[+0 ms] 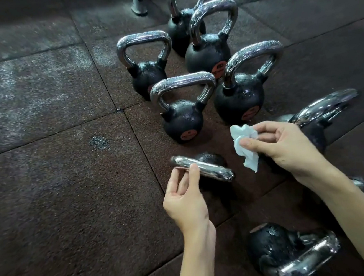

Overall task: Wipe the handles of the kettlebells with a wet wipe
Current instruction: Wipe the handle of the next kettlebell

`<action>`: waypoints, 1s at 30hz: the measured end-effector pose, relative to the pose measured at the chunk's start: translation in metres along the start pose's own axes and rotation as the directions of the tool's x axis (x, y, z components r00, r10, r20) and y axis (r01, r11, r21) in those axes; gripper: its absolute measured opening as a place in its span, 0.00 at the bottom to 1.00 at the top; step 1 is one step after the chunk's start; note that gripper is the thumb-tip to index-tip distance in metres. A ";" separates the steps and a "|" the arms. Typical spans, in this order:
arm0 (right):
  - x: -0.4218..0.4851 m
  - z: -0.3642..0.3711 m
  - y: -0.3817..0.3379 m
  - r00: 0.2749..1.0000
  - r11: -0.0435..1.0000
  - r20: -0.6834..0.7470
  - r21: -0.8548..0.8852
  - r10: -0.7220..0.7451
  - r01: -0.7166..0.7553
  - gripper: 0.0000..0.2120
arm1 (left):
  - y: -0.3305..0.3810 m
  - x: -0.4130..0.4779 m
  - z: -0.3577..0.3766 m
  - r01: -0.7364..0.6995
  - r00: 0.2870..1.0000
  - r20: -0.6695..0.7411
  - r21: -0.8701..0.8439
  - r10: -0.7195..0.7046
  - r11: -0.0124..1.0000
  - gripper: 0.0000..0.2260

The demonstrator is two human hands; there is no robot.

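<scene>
While five kettlebells (182, 122) upright: left hand (185, 202), handle (204, 166); right hand (285, 143), one wipe (243, 134).

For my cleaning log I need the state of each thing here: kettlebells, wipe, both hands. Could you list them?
Five black round kettlebells with chrome handles: upright, beaded with droplets.
Nearest kettlebell's chrome handle: pinched by left hand.
Crumpled white wet wipe: gripped by right hand, touching no handle.
Bottom kettlebell: lying on its side.

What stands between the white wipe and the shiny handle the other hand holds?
Nothing visible. The crumpled white wet wipe, pinched in the right hand, hangs just right of the chrome handle of the black kettlebell. The left hand pinches only the handle's left end, leaving the rest bare.
</scene>
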State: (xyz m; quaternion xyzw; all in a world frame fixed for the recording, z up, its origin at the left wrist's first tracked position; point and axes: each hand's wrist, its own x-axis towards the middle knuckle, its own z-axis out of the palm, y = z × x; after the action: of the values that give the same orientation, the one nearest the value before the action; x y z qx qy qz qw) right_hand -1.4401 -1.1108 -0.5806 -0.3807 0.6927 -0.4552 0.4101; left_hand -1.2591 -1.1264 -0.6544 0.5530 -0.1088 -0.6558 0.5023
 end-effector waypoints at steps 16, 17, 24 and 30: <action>0.083 0.093 0.020 0.989 0.928 0.136 -0.360 -0.056 0.102 0.12 | 0.019 0.026 -0.038 -0.025 0.970 0.243 0.148 -0.012 0.989 0.29; 0.088 0.101 0.024 0.987 0.906 0.145 -0.405 -0.064 0.118 0.12 | 0.018 0.026 -0.039 -0.037 0.966 0.258 0.161 -0.006 0.986 0.29; 0.085 0.095 0.036 0.951 0.874 0.304 -0.476 0.058 0.099 0.09 | 0.027 0.031 -0.042 -0.177 0.940 0.332 0.264 0.083 0.948 0.31; 0.084 0.098 0.032 0.947 0.863 0.317 -0.464 -0.049 0.200 0.08 | 0.033 0.042 -0.050 -0.258 0.916 0.380 0.321 0.125 0.911 0.26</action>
State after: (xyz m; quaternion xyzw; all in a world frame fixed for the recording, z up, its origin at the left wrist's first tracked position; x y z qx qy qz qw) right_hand -1.3865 -1.2083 -0.6542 -0.5799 0.6900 -0.2286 0.3680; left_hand -1.1951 -1.1544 -0.6759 0.4968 -0.3711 -0.6588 0.4260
